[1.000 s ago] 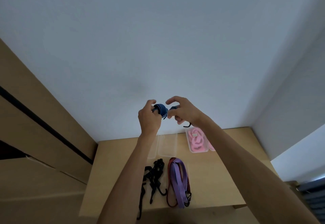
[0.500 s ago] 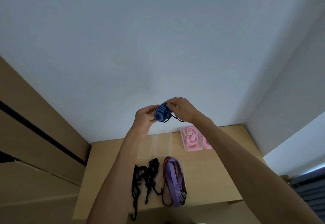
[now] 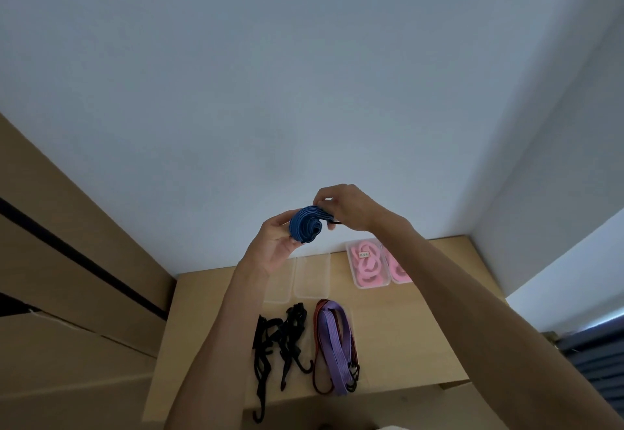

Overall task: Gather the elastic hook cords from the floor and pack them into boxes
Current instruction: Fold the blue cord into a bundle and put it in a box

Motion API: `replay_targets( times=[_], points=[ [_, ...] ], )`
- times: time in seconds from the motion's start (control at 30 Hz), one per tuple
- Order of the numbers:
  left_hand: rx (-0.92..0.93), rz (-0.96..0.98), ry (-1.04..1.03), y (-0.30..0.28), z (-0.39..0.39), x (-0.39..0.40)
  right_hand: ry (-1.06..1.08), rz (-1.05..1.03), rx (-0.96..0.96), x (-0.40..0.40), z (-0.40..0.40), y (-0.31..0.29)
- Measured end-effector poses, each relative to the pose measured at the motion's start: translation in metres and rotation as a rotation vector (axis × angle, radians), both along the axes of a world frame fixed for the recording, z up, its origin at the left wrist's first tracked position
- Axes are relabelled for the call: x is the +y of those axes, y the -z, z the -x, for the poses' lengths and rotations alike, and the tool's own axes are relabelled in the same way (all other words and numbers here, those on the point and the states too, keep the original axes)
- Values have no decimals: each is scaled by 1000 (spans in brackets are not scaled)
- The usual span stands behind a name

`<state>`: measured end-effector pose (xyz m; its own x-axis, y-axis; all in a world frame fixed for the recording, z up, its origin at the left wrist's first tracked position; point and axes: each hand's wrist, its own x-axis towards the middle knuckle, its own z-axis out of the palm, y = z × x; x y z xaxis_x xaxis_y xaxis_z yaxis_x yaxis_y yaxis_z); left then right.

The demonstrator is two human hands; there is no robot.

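A: Status. Your left hand (image 3: 275,244) cups the blue cord (image 3: 309,223), fingers curled round the underside of the roll. Your right hand (image 3: 351,208) pinches the outer wrap at the roll's 1 o'clock edge. Both hands sit raised above the counter (image 3: 422,321), at centre frame.

B: So the coil is wound?

A: Looks nearly wound: a tight spiral, with a dark hook end poking out at 3 o'clock under your right fingers (image 3: 320,200). Whether that end is tucked in or loose, I can't tell; the light is dim there.

B: What's packed so far?

A: At 1 o'clock on the counter, two clear boxes hold pink cords (image 3: 368,261). I'd count those as done. At 12 o'clock, just beside them, two empty clear boxes (image 3: 312,277) wait with no lids visible.

B: And left over?

A: At 6 o'clock, a tangle of black cords (image 3: 280,338) with hooks, and to its right a purple cord (image 3: 334,338) folded over a red one (image 3: 315,355), touching. None is coiled. My read: you're under halfway. The blue roll goes into an empty box next, then the black, purple and red still need winding.
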<state>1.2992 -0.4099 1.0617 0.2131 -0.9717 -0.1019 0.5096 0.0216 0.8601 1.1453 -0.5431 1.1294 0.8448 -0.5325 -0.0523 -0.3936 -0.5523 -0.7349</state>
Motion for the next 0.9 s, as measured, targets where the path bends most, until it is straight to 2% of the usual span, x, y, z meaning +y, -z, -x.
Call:
replay_targets(
  times=[0.17,0.43,0.53,0.73,0.9],
  points=[
    [228,39,-59,0,16,-1,100,58,5,9,-5,12],
    [356,56,-192,-16,23,-11,86,-253,-207,12,-1,13],
    [335,54,-252,-23,27,-15,226,-383,-245,15,-4,19],
    [120,-60,-439,-33,37,-22,430,-587,-477,21,-2,35],
    [149,-146,-628,-31,38,-28,512,-743,-524,29,-1,37]
  ],
)
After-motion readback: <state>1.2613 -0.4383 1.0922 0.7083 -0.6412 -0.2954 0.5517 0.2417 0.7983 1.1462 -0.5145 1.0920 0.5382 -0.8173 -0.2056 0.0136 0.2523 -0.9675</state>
